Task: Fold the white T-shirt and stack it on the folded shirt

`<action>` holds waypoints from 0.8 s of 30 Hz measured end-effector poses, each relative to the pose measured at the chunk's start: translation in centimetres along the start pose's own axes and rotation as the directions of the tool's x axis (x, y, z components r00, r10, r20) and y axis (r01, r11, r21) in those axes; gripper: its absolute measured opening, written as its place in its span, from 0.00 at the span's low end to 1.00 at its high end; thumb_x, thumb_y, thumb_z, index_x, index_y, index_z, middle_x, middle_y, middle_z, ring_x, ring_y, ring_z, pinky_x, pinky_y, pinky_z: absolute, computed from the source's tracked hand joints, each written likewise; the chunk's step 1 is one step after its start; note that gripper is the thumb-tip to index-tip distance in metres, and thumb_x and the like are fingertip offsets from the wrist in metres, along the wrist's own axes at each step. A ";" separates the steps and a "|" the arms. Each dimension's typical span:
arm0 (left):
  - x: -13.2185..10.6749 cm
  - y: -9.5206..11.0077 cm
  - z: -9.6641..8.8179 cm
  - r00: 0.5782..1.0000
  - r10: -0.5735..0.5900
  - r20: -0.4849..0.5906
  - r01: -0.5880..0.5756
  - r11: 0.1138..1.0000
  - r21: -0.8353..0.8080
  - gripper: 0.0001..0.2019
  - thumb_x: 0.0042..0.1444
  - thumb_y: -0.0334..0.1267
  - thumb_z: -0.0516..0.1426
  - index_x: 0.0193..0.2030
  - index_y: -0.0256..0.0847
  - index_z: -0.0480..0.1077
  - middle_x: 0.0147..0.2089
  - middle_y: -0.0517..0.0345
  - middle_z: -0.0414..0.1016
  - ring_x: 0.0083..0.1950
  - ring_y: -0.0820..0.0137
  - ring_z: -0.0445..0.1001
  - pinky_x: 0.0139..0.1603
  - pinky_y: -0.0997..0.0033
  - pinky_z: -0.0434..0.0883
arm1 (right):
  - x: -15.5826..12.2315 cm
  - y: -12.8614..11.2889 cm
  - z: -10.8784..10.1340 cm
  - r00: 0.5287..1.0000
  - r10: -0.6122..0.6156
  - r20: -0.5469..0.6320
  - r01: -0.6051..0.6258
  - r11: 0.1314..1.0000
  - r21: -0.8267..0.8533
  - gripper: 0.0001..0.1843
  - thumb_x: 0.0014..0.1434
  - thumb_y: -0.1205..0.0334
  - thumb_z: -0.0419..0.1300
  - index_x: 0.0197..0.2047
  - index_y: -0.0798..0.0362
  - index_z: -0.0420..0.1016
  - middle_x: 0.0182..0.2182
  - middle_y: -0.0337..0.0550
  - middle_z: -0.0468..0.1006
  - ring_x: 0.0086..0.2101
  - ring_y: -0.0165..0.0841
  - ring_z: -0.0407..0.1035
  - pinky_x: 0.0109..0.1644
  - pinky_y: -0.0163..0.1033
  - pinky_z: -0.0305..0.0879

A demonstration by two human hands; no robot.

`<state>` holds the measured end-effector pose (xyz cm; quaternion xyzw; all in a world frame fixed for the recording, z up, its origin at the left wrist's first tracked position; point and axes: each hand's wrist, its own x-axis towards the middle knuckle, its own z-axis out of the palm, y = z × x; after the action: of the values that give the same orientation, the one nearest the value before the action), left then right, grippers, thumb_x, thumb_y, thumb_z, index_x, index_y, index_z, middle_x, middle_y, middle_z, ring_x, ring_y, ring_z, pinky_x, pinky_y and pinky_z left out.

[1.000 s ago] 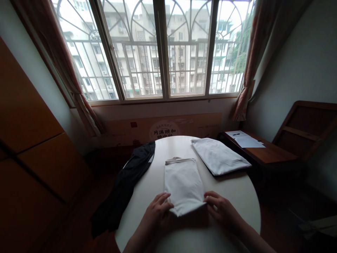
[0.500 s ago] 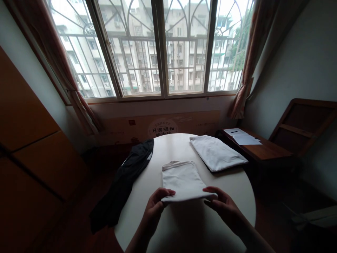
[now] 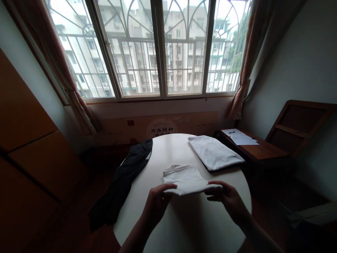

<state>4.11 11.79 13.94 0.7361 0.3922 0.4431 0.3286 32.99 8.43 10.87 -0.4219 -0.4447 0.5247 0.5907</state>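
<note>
A folded white garment (image 3: 187, 178) lies in the middle of a round white table (image 3: 184, 225). Its near edge is lifted off the table. My left hand (image 3: 158, 202) pinches the near left corner, thumb on top. My right hand (image 3: 228, 199) pinches the near right corner the same way. The far end of the garment, with a grey collar band, still rests on the table.
A second folded white garment (image 3: 214, 152) lies at the table's far right. A dark garment (image 3: 126, 179) hangs over the left edge toward the floor. A wooden side table (image 3: 259, 149) with papers stands right, a window behind.
Both hands have gripped the near edge of the white garment and raised it off the table, carrying it away from me so the visible part looks shorter.
</note>
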 end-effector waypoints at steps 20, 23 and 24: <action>23.3 7.9 5.6 0.972 -0.117 0.205 0.204 0.851 -0.483 0.17 0.48 0.44 0.66 0.41 0.35 0.76 0.31 0.55 0.77 0.29 0.70 0.75 0.33 0.70 0.73 | 14.4 -18.4 -7.6 0.970 -0.223 -0.092 0.203 0.961 -0.188 0.13 0.54 0.61 0.69 0.43 0.54 0.77 0.32 0.42 0.82 0.27 0.33 0.77 0.28 0.35 0.77; 29.3 7.6 7.1 0.995 -0.036 0.092 0.067 0.933 -0.354 0.14 0.52 0.40 0.62 0.42 0.33 0.75 0.29 0.55 0.76 0.26 0.73 0.73 0.31 0.71 0.72 | 20.2 -20.9 -8.6 0.969 -0.228 -0.097 0.207 0.961 -0.184 0.10 0.55 0.70 0.63 0.42 0.54 0.76 0.30 0.42 0.81 0.26 0.34 0.79 0.29 0.37 0.78; 31.2 7.7 7.5 0.998 -0.003 0.057 0.021 0.948 -0.317 0.13 0.54 0.39 0.61 0.43 0.32 0.75 0.30 0.55 0.77 0.27 0.73 0.73 0.32 0.71 0.72 | 22.0 -21.5 -9.1 0.968 -0.235 -0.094 0.218 0.962 -0.165 0.10 0.56 0.71 0.62 0.42 0.54 0.75 0.30 0.42 0.81 0.27 0.35 0.79 0.30 0.39 0.79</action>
<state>22.47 34.19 29.66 0.6833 0.3108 0.4778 0.4563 48.27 28.01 31.16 -0.4412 -0.4951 0.3934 0.6367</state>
